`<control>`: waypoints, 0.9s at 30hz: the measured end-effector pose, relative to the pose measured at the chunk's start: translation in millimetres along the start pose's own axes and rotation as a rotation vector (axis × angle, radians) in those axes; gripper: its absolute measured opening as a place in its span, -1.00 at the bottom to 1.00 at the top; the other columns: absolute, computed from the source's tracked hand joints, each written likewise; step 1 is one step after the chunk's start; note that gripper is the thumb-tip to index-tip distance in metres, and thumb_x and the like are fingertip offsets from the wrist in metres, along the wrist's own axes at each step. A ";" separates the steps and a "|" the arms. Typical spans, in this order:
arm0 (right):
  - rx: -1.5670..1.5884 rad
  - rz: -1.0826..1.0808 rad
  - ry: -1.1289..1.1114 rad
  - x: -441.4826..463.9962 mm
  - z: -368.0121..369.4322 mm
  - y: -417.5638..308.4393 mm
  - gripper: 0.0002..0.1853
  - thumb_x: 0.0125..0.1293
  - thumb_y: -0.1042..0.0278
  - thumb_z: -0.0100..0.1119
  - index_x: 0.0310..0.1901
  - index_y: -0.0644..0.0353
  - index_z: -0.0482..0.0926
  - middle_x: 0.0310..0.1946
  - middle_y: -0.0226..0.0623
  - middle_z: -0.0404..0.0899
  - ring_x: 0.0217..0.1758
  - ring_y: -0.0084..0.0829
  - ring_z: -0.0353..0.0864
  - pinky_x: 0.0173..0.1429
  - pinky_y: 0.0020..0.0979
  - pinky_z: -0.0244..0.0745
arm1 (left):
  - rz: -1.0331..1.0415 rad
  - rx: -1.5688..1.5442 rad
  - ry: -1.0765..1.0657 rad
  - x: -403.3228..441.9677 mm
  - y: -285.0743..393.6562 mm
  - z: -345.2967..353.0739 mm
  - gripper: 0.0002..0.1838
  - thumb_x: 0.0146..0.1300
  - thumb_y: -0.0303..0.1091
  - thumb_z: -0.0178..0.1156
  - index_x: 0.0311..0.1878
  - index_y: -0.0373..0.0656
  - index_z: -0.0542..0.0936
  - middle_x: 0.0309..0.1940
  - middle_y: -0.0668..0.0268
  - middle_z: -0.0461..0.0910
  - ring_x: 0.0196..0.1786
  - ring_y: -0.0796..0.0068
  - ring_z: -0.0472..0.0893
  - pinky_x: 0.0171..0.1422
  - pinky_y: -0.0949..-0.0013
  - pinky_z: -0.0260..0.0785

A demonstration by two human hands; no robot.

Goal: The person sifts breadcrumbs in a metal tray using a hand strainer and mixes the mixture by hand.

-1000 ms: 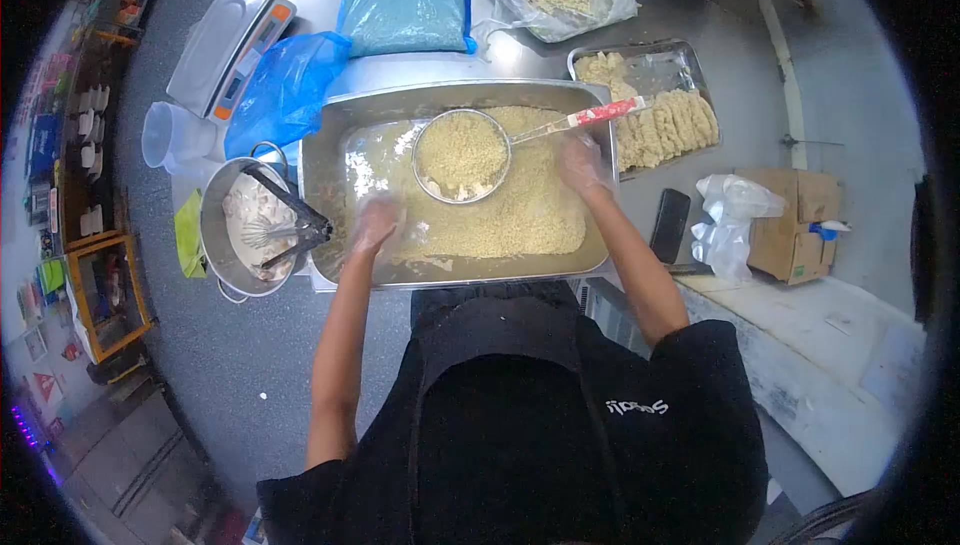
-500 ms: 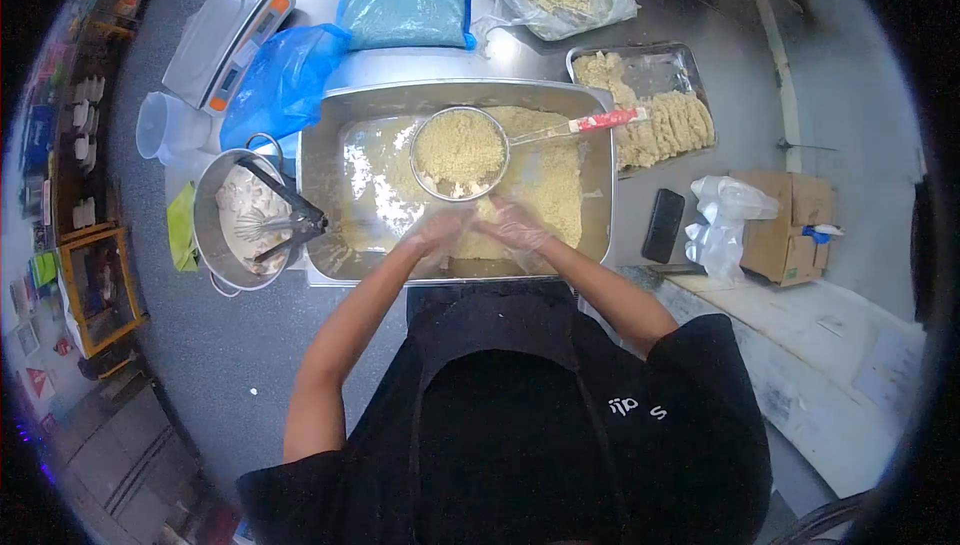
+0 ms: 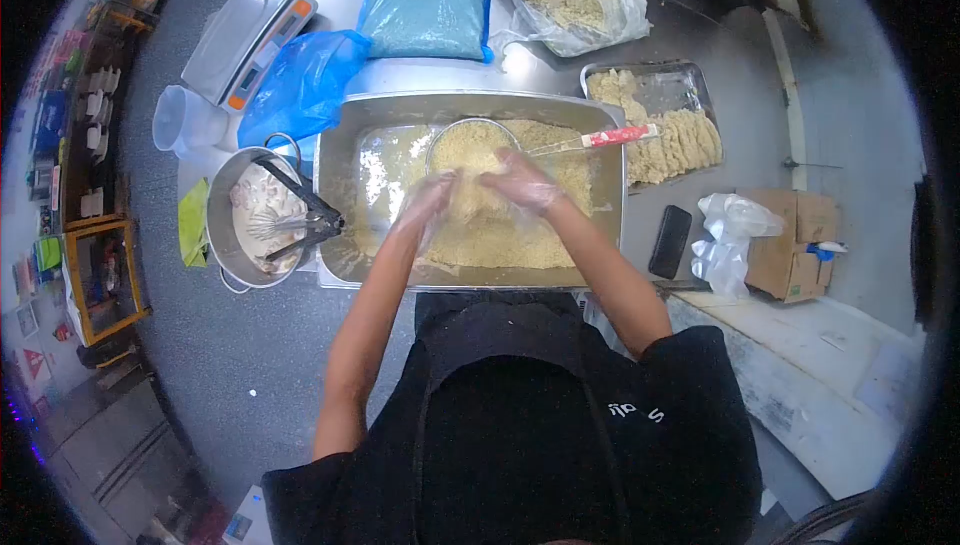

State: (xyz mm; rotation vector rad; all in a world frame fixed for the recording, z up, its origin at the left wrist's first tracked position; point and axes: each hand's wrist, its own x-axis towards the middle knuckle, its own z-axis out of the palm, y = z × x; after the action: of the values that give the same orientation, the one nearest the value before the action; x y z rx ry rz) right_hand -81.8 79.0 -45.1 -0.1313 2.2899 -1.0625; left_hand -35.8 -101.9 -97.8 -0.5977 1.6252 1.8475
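My left hand and my right hand, both in clear plastic gloves, face each other over the near rim of a round wire strainer. Their fingers look stretched out and apart, though motion softens them. Between the palms is a pale, blurred mass of yellowish crumbs; whether a solid piece is inside it I cannot make out. The strainer lies in a deep metal pan, its red-and-white handle resting across the right wall. Loose crumbs cover the right and near parts of the pan floor.
Left of the pan stands a metal pot with pale batter, meat pieces, a whisk and black-handled tongs. A scale, blue bags and a crumb bag lie behind. Rightward are a tray of coated pieces, a phone and a carton.
Both hands have moved forward from the near side of the strainer to over its rim and drawn apart. The lump between them has become a blur of crumbs. The whole view has shifted slightly.
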 end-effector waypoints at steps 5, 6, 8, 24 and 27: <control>-0.851 -0.176 0.306 66.4 -8.4 55.5 -0.61 0.14 0.10 -0.05 -0.17 0.27 0.51 -0.12 0.01 0.50 -0.06 -0.07 0.49 0.01 -0.21 0.37 | 0.457 0.418 0.173 54.8 -93.9 -70.4 -0.54 0.23 -0.13 0.03 0.13 -0.16 0.35 -0.06 0.21 0.47 -0.14 0.32 0.52 -0.17 0.31 0.42; -0.821 -0.135 0.187 71.1 -11.5 63.4 -0.61 0.16 0.10 -0.08 -0.18 0.27 0.52 -0.14 0.01 0.50 -0.08 -0.07 0.49 0.01 -0.20 0.37 | 0.397 0.369 0.206 50.8 -93.3 -70.9 -0.54 0.23 -0.12 0.03 0.13 -0.16 0.34 -0.06 0.21 0.47 -0.15 0.33 0.52 -0.19 0.31 0.43; -0.757 -0.064 -0.042 80.3 -20.0 66.2 -0.60 0.20 0.09 -0.14 -0.20 0.28 0.52 -0.17 0.02 0.52 -0.10 -0.06 0.50 -0.01 -0.18 0.38 | 0.265 0.162 0.273 33.3 -81.9 -63.1 -0.54 0.23 -0.12 0.03 0.12 -0.16 0.35 -0.05 0.21 0.46 -0.16 0.32 0.53 -0.20 0.31 0.44; 0.038 -0.075 0.135 -48.9 17.2 74.7 -0.62 0.26 0.07 -0.15 -0.21 0.30 0.38 -0.49 -0.28 0.36 -0.42 -0.48 0.34 -0.28 -0.34 0.30 | 0.150 -0.626 0.126 -21.8 1.1 9.9 -0.20 0.17 0.28 -0.21 0.24 -0.25 0.17 0.15 0.07 0.30 0.16 0.22 0.35 0.26 0.11 0.14; 0.103 -0.022 0.040 -54.9 8.5 72.0 -0.62 0.24 0.08 -0.15 -0.21 0.30 0.37 -0.49 -0.25 0.37 -0.41 -0.48 0.33 -0.26 -0.36 0.31 | 0.077 -0.791 0.063 -21.8 -7.3 14.2 -0.10 0.11 0.34 -0.22 0.29 -0.26 0.04 0.22 0.05 0.20 0.24 0.18 0.25 0.29 0.09 0.09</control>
State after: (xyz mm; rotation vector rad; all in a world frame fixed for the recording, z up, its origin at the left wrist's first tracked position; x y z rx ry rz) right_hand -21.2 139.9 -74.9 -0.0952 2.2679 -1.2021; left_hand -14.3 -90.5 -86.1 -0.9260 0.9040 2.5405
